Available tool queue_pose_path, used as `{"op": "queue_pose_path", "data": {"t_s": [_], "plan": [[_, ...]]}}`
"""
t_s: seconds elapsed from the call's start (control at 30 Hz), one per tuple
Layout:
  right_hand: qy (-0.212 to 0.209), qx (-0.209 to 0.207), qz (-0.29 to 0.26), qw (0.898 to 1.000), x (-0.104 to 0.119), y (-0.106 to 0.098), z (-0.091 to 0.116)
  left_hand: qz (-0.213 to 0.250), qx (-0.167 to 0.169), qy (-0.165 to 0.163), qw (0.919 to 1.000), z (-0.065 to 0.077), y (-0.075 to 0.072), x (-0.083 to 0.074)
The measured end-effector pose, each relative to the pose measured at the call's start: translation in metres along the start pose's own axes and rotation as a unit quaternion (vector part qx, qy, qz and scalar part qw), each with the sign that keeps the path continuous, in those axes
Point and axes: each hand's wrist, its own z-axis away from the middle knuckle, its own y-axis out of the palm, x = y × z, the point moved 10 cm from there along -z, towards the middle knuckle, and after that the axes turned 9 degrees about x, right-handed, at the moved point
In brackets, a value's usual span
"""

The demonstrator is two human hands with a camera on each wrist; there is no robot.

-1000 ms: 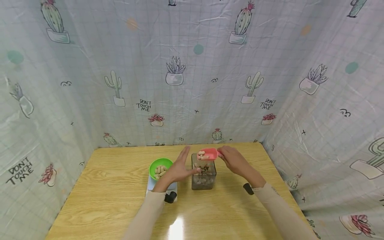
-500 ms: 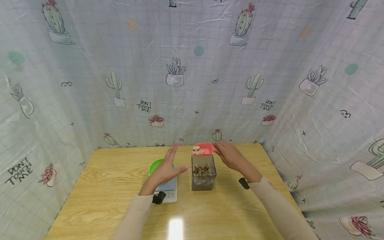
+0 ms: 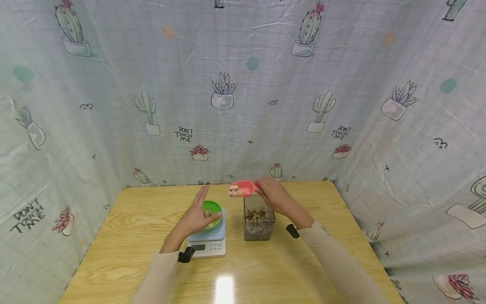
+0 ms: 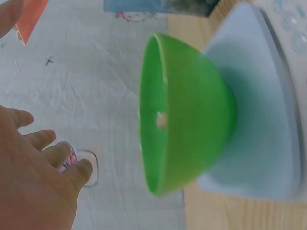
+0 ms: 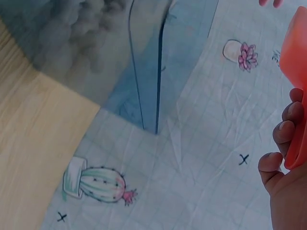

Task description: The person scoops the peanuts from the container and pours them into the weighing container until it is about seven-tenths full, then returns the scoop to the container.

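My right hand (image 3: 274, 195) grips the handle of a pink scoop (image 3: 247, 188), its fingers curled round it in the right wrist view. A few peanuts (image 3: 235, 192) in their shells lie in the scoop, which is held above table height between the bin and the bowl. My left hand (image 3: 194, 217) is held with fingers spread and extended beside the green bowl (image 4: 201, 105), holding nothing. Some peanuts sit inside that bowl, partly hidden by the left thumb. The bowl stands on the pale blue platform of a kitchen scale (image 3: 216, 249).
A clear grey square bin (image 3: 259, 232), part filled with peanuts, stands to the right of the scale on the wooden table (image 3: 144, 236). A cactus-print curtain (image 3: 243, 139) hangs behind the table and along both sides.
The scoop of peanuts in my right hand has moved left, from over the bin toward the bowl. My left hand has drawn left, away from the bin, uncovering more of the scale.
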Motion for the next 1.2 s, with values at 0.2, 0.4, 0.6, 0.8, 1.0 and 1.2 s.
{"op": "queue_pose_path", "data": {"t_s": [0.2, 0.4, 0.6, 0.8, 1.0, 1.2], "plan": [[-0.009, -0.003, -0.013, 1.000, 0.014, 0.014, -0.011, 0.009, -0.006, -0.012, 0.9999, 0.009, -0.004, 0.018], [0.003, 0.020, -0.017, 1.000, 0.023, 0.030, -0.021, 0.012, 0.001, -0.033, 0.9994, 0.015, 0.000, 0.038], [0.024, 0.062, -0.022, 0.998, 0.030, 0.046, -0.026, 0.023, 0.015, -0.052, 0.9982, 0.016, 0.012, 0.057], [0.022, 0.086, -0.022, 0.996, 0.038, 0.060, -0.028, 0.032, 0.030, -0.066, 0.9969, 0.015, 0.025, 0.070], [0.022, 0.097, 0.000, 0.995, 0.043, 0.070, -0.031, 0.037, 0.041, -0.075, 0.9957, 0.015, 0.029, 0.077], [0.013, 0.119, 0.023, 0.993, 0.049, 0.073, -0.037, 0.048, 0.043, -0.079, 0.9948, 0.016, 0.031, 0.082]]}}
